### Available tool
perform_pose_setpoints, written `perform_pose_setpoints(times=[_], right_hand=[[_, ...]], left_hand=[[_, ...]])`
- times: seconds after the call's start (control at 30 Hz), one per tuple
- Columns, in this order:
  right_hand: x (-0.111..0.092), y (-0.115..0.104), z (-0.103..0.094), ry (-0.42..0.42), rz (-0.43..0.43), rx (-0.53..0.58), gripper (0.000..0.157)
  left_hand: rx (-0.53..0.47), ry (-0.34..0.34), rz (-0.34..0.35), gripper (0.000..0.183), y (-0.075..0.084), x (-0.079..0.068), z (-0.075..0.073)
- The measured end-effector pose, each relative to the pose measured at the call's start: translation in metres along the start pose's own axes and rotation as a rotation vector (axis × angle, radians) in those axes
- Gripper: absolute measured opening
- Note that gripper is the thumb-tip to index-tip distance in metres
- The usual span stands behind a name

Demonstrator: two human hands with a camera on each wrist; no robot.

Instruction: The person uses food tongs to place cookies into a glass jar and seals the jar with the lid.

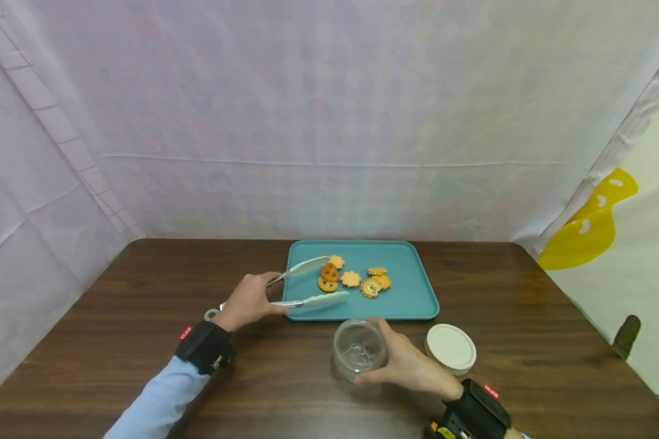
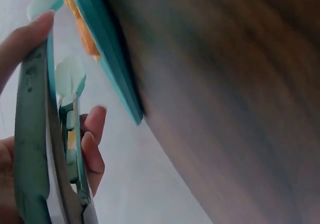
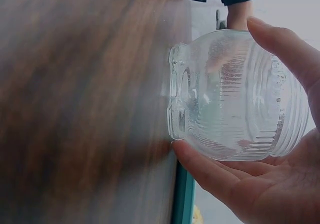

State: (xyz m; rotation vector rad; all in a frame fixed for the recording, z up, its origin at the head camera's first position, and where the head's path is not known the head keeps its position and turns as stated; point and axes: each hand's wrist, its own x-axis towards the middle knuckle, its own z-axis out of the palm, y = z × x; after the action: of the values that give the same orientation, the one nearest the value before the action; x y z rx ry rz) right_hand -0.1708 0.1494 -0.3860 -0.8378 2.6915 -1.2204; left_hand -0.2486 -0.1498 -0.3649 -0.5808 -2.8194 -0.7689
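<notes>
Left fingers (image 2: 95,156): tongs (image 1: 318,300); right fingers (image 3: 206,172): jar (image 3: 235,98)

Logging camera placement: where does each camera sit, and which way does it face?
Head: head-worn, facing forward and down over the tray; left hand and right hand show.
Left wrist: wrist-worn, facing the tongs; part of that hand shows.
Right wrist: wrist-worn, facing the glass jar; that hand and the strapped left wrist show.
Both wrist views share the tray's edge.

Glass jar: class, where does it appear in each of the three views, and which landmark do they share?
Head: glass jar low, slightly right of centre, in the right hand.
Left wrist: not in it.
Right wrist: right of centre, large.
Shared landmark: teal tray.
</notes>
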Motion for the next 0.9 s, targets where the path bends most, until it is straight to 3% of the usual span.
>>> perform_pose_setpoints(times=[0.23, 0.53, 0.9], right_hand=[[-0.0004, 0.0011, 0.0004, -0.001, -0.016, -0.002, 0.084], [0.0004, 0.0011, 0.0009, -0.016, -0.011, 0.023, 0.085], [-0.0003, 0.0028, 0.0007, -0.019, -0.015, 0.018, 0.084]], left_hand=[[0.015, 0.022, -0.037, 0.06, 0.0027, 0.0013, 0.0048], [0.002, -0.021, -0.113, 0.064, 0.0059, 0.0098, 0.0095], [0.015, 0.016, -0.085, 0.055, 0.0048, 0.008, 0.0105]])
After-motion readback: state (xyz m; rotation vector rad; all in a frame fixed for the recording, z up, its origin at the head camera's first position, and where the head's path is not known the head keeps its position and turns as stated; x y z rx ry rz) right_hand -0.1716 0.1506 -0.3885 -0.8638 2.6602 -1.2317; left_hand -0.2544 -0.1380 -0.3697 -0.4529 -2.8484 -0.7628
